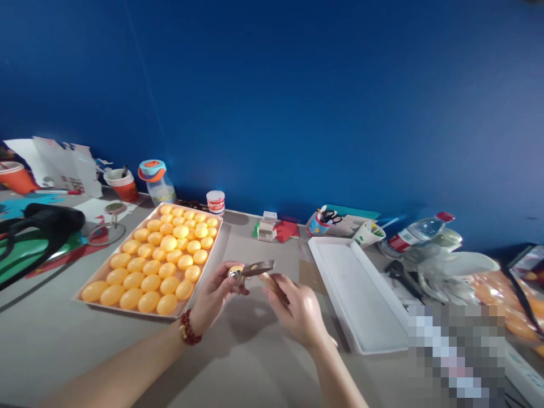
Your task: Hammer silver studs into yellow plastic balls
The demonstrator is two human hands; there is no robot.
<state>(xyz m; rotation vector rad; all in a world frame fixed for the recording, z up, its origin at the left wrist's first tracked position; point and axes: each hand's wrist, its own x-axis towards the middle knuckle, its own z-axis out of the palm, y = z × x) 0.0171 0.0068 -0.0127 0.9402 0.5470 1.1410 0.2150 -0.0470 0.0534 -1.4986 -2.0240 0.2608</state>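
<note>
Low over the grey table, my left hand [216,297] is closed around a small yellow ball [235,270] with dark, shiny bits on its front. A bracelet of red beads circles that wrist. My right hand [300,309] grips a pale wooden handle [268,281]. A flat, dark metal blade [260,267] lies between the two hands, against or very near the ball; I cannot tell whether it joins the handle. To the left, a shallow white tray [217,232] holds rows of orange balls [151,283].
A long white tray [365,306] lies at the right. Behind stand a pen cup [317,225], small white boxes [267,225], a lidded tub [216,203] and a jug [157,181]. A bottle [419,232] and bagged orange balls [497,294] are far right.
</note>
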